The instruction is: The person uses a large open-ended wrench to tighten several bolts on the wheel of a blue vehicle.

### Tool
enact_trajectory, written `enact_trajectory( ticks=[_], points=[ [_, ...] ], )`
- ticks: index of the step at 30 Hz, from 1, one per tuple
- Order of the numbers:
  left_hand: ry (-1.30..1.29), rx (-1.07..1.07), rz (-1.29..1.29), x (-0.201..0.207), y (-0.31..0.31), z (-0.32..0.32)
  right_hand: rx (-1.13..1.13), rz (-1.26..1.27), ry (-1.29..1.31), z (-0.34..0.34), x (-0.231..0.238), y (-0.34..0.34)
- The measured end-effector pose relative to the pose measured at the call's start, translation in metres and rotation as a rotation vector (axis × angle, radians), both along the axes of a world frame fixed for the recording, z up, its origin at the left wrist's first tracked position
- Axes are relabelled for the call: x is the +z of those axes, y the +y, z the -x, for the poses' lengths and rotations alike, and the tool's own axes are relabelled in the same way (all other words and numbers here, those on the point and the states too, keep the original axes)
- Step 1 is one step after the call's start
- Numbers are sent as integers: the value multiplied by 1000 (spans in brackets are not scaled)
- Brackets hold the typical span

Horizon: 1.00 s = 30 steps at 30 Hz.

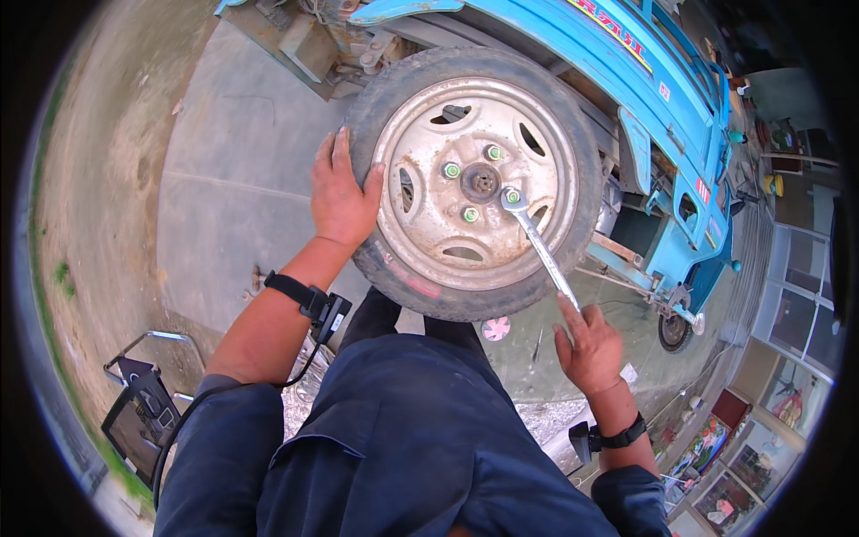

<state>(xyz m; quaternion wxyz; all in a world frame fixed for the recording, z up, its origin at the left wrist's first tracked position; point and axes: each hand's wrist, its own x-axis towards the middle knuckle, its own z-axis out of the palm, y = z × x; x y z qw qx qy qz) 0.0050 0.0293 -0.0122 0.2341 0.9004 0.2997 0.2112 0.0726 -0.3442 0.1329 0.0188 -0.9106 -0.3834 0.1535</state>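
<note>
A tyre [369, 94] on a dusty silver wheel rim [501, 246] stands before me at the blue vehicle. Several wheel nuts [452, 169] with green at their middles surround the hub centre [481, 182]. The ring end of a shiny combination wrench [540, 246] sits at the lower right nut, its shank slanting down to the right. My right hand [591, 345] has its fingers at the wrench's lower end, thumb apart. Against the tyre's left edge rests my left hand [344, 197], its fingers stretched out and its thumb on the sidewall.
The blue vehicle body [591, 67] extends along the upper right. Grey concrete [237, 148] lies on the left, with dirt beyond. A metal-framed chair [148, 403] stands at lower left. A round pink and white thing [496, 328] lies below the tyre. Windows [801, 277] line the right.
</note>
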Motion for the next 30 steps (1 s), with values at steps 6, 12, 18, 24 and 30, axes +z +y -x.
enact_trajectory(
  ticks=[6, 12, 18, 24, 30],
  points=[
    [0, 12, 8, 3, -2, 1, 491, 96, 229, 12, 10, 56],
    [-32, 11, 3, 0, -4, 0, 787, -292, 110, -5, 4, 159],
    [20, -27, 47, -8, 5, 4, 782, -482, -145, -50, -11, 268],
    [-19, 4, 39, 6, -3, 2, 393, -514, -313, -156, -20, 292],
    [-46, -15, 38, 3, -2, -3, -31, -258, -395, -272, -20, 188]
  ],
)
